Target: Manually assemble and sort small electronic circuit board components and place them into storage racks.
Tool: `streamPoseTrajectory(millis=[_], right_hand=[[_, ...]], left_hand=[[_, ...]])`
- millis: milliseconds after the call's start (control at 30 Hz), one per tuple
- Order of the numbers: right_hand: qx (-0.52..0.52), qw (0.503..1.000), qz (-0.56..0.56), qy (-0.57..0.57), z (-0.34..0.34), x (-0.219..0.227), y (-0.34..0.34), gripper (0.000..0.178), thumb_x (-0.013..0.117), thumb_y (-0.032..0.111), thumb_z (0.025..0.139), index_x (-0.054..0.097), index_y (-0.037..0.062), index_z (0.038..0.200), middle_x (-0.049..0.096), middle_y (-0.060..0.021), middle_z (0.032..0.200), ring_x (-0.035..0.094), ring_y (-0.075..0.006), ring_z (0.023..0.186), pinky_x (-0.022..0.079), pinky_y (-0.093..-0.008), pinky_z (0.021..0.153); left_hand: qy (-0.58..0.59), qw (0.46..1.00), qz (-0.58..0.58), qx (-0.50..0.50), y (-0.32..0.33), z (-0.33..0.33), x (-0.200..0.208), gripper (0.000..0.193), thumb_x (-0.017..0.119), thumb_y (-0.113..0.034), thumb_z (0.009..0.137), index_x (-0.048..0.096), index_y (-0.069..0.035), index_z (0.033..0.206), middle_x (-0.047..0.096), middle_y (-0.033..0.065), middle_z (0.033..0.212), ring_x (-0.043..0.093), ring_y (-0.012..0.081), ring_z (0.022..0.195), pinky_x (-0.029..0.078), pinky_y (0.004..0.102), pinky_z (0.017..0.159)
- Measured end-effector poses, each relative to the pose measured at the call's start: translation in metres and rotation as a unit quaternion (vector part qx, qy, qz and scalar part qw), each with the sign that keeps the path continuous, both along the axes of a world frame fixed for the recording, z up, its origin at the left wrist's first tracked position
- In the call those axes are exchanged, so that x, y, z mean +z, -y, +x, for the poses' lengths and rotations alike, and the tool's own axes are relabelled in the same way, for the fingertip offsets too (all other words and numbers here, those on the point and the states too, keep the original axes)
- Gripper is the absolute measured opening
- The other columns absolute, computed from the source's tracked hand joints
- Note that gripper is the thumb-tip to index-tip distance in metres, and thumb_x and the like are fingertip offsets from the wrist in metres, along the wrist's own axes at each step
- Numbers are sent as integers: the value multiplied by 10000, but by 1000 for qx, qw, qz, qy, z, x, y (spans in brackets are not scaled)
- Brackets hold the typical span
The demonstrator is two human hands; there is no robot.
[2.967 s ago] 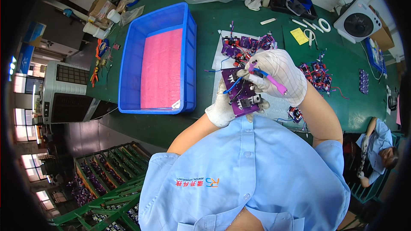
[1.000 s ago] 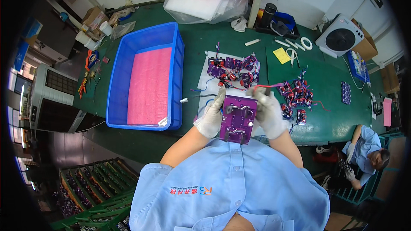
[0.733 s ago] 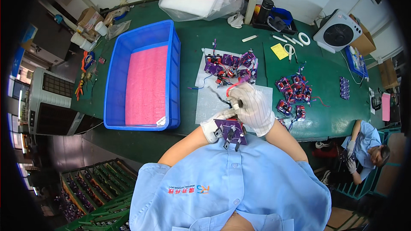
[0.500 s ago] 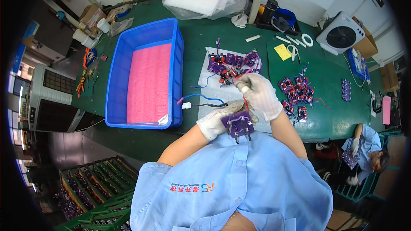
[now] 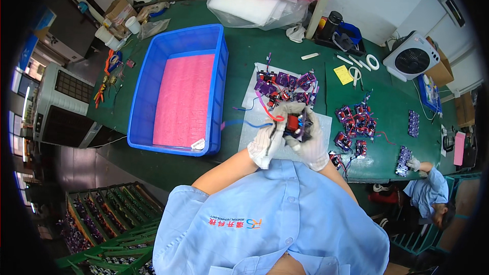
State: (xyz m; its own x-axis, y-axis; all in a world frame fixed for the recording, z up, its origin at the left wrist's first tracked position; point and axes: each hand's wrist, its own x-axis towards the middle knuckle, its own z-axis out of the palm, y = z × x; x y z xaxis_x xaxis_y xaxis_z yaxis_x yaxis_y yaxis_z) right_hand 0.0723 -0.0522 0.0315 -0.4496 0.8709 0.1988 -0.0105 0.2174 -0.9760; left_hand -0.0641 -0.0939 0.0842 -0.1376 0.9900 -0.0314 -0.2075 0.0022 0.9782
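Observation:
Both my hands wear white gloves and meet over a pale sheet (image 5: 249,137) on the green table. My right hand (image 5: 315,145) is closed around a small circuit board (image 5: 293,123), whose side with red and dark parts now shows. My left hand (image 5: 265,146) is closed on the board's wires at its left side. A blue wire (image 5: 247,122) trails out to the left, and a red wire (image 5: 276,118) loops up beside the board. Just beyond my hands, several purple circuit boards (image 5: 286,80) with wires lie on the sheet. The gloves partly hide the held board.
A blue bin (image 5: 222,86) lined with pink foam stands to the left. Another pile of wired boards (image 5: 360,122) lies right, with a yellow note (image 5: 343,75), tape roll (image 5: 372,61) and fan (image 5: 411,57) beyond. At far right, a co-worker's gloved hand (image 5: 413,164) touches a purple panel (image 5: 403,161).
The board in my hands has been turned over and lifted away from my shirt toward the sheet. My right hand has come down around it. The co-worker's panel now stands at the table edge.

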Motion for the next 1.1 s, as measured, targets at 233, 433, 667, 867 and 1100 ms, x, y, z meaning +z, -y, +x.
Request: streamPoseTrajectory(millis=[233, 433, 667, 867, 1100], right_hand=[[145, 857, -427, -249, 49, -43, -1, 826, 708, 579, 663, 466, 25, 1226, 603, -140, 1066, 615, -223, 931, 522, -353, 774], [71, 859, -453, -228, 53, -77, -3, 797, 697, 569, 691, 465, 35, 1235, 597, -96, 1072, 608, -216, 943, 517, -360, 809], [93, 896, -384, -204, 58, -78, -20, 783, 706, 525, 710, 457, 14, 1249, 583, -110, 1110, 605, -209, 965, 505, -343, 840], [164, 821, -453, -306, 56, -35, -12, 893, 698, 596, 657, 428, -1, 1265, 591, -178, 1080, 605, -292, 969, 499, -394, 842], [274, 806, -408, -331, 47, 3, -10, 958, 679, 651, 638, 415, -27, 1260, 587, -169, 1043, 611, -260, 938, 516, -333, 767]], left_hand=[[-19, 1000, -11, 13, -2, -31, 41, 370, 429, -338, 945, 549, 4, 873, 633, 156, 998, 615, 248, 919, 460, 395, 879], [-486, 822, 296, -20, -8, -18, 13, 130, 640, -117, 638, 558, -119, 740, 574, 31, 722, 567, 242, 663, 420, 374, 619], [-463, 835, 297, -7, -5, 1, 32, 211, 730, -194, 665, 540, -113, 617, 564, 17, 656, 559, 228, 651, 412, 357, 631], [-165, 928, 331, -58, -12, -11, 38, 576, 803, -187, 613, 553, -12, 1100, 600, 161, 1043, 559, 286, 1046, 424, 390, 875], [-238, 927, 262, -122, -27, -21, 11, 990, 746, -390, 517, 345, 59, 1303, 406, 245, 1308, 425, 379, 1199, 317, 440, 1026]])
